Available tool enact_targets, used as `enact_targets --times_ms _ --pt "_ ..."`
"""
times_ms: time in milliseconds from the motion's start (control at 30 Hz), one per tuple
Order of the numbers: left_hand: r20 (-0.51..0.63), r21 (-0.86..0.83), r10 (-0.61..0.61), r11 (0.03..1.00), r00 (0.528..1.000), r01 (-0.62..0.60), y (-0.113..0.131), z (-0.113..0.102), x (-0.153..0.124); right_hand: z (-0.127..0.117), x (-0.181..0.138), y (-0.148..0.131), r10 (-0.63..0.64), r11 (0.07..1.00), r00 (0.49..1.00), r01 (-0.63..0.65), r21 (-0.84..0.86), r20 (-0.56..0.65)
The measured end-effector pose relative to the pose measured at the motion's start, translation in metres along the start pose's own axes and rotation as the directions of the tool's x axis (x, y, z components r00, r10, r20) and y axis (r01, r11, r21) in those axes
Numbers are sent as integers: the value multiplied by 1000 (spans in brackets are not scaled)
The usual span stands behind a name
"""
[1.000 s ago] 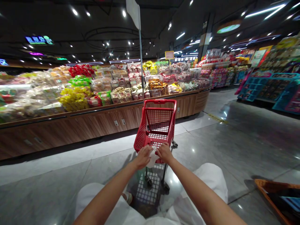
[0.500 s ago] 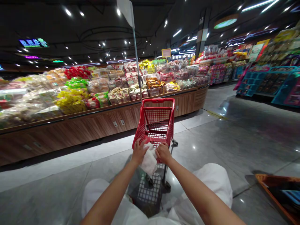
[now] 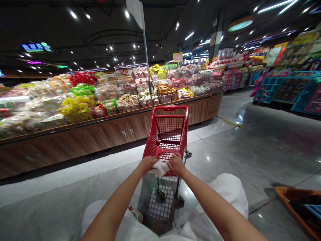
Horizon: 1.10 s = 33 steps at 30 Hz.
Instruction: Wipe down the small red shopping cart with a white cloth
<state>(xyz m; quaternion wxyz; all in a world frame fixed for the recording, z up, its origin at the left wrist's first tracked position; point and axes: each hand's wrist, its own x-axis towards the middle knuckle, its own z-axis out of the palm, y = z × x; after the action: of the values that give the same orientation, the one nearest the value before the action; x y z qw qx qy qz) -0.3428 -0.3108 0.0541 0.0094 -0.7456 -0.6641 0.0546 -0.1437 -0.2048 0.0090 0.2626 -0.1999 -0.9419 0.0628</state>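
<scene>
A small red shopping cart [image 3: 167, 134] with an empty mesh basket stands on the grey floor in front of me. My left hand [image 3: 147, 164] and my right hand [image 3: 176, 164] are both closed on its near handle. A white cloth or paper [image 3: 159, 169] is bunched between them, pressed against the handle. A thin pole [image 3: 147, 63] with a white flag rises from the cart.
A long wooden display counter [image 3: 107, 129] piled with packaged snacks runs along the left and curves ahead. Blue and pink shelving [image 3: 286, 90] stands at the right. An orange-rimmed bin [image 3: 296, 206] sits at the lower right. Polished grey floor [image 3: 250, 147] stretches ahead to the right.
The white cloth hung lower between my hands half a second ago; now it is tucked up against the handle. The cart and I have moved slightly forward.
</scene>
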Motion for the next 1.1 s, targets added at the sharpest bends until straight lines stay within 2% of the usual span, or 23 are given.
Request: enact_targets --times_ms 67,133,300,400,467,533,633,733,867,1000,1100 --pt "-10 -24 -12 1000 1000 12 -11 -3 -8 -2 0 0 -6 1000 1000 6 3 13" --pt "-53 -36 -43 999 998 41 -7 -4 -13 -3 -1 -1 -4 1000 1000 4 10 27" --pt "-188 -93 -106 992 976 90 49 1 3 -4 0 -5 16 999 998 -17 27 61" --pt "-165 -84 -134 989 977 122 65 3 17 -4 0 -6 11 1000 998 -13 26 59" --pt "-127 -49 -73 997 989 67 55 3 18 -5 -1 -5 -13 999 998 11 31 67" --pt "-107 -14 -15 1000 994 13 34 3 11 -7 -3 -2 -45 998 996 42 40 73" --pt "-133 8 -18 1000 991 19 6 3 -4 -10 -9 3 -67 996 996 64 64 57" --pt "-160 -7 -24 1000 987 23 3 4 -10 -17 -16 12 -93 992 994 87 88 65" --pt "-177 -27 -100 995 979 96 38 8 7 -33 -26 39 -99 993 991 92 81 92" --pt "-203 -52 -156 988 967 148 84 8 35 -56 -31 80 -86 995 990 81 52 112" --pt "-211 -85 -189 981 959 175 107 4 50 -68 -33 108 -87 996 984 83 29 156"
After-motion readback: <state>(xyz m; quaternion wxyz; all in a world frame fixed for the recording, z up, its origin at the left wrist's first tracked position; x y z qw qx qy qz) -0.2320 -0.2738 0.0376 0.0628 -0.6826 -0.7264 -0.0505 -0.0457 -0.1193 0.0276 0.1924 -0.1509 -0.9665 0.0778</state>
